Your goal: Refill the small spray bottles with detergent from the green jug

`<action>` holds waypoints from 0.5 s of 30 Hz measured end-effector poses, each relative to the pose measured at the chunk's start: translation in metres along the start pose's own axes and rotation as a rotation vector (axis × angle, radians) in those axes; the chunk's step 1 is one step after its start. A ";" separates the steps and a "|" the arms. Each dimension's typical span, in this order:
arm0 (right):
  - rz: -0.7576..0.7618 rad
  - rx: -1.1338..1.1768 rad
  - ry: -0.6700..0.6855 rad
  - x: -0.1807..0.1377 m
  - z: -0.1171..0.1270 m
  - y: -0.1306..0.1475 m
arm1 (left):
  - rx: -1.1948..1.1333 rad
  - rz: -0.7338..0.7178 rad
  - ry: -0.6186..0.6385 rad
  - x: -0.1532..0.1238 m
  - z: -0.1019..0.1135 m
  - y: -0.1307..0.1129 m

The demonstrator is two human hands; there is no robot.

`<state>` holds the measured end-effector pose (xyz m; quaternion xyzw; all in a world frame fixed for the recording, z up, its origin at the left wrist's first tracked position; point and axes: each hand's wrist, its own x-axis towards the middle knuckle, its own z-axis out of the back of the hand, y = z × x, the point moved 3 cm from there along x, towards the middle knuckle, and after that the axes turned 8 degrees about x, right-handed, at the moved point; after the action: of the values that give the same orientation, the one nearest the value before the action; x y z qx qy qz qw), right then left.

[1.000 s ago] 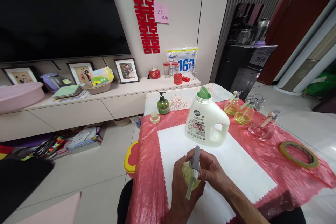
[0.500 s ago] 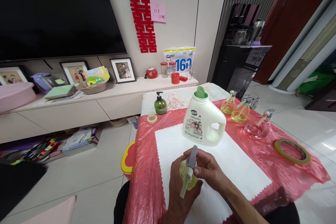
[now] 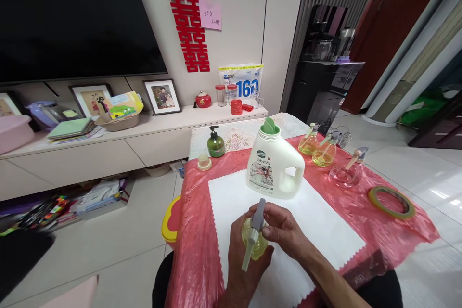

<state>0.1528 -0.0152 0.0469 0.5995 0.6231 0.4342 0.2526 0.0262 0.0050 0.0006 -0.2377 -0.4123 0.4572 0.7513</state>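
Observation:
My left hand [image 3: 236, 255] is wrapped round a small clear pump bottle [image 3: 259, 249] holding yellowish liquid, above a white cloth [image 3: 231, 197]. My right hand [image 3: 290, 233] grips the bottle's pump top [image 3: 257, 219] at the neck, thumb and fingers pressed against it. The top has a grey lever and a pale spout that points toward me. Just beyond my hands stands a large cream detergent jug [image 3: 276, 166] with a green pouring insert in its open mouth. The pump bottle's lower part is hidden by my left hand.
A green pump bottle [image 3: 216, 144] and a pale cap [image 3: 204, 162] are at the table's back left. Along the right side stand a pink-tinted bottle [image 3: 346, 173], two bottles with yellow liquid [image 3: 325, 155], and a tape roll [image 3: 391, 202]. Red plastic sheeting [image 3: 197, 221] covers the table.
The whole view has shifted slightly, so things appear a little further left. Both hands keep their hold on the pump bottle and its top, with little visible change.

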 end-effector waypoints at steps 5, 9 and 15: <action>-0.015 0.028 -0.013 0.002 -0.001 0.000 | 0.037 -0.015 -0.063 -0.008 -0.004 0.007; -0.028 0.055 -0.008 0.003 -0.001 -0.001 | 0.055 -0.048 -0.051 -0.007 -0.001 0.006; -0.017 0.036 -0.021 0.004 0.003 -0.004 | 0.068 0.012 -0.018 -0.014 0.003 0.012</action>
<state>0.1529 -0.0100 0.0426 0.6033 0.6330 0.4144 0.2521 0.0145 -0.0019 -0.0122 -0.2102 -0.4017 0.4776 0.7526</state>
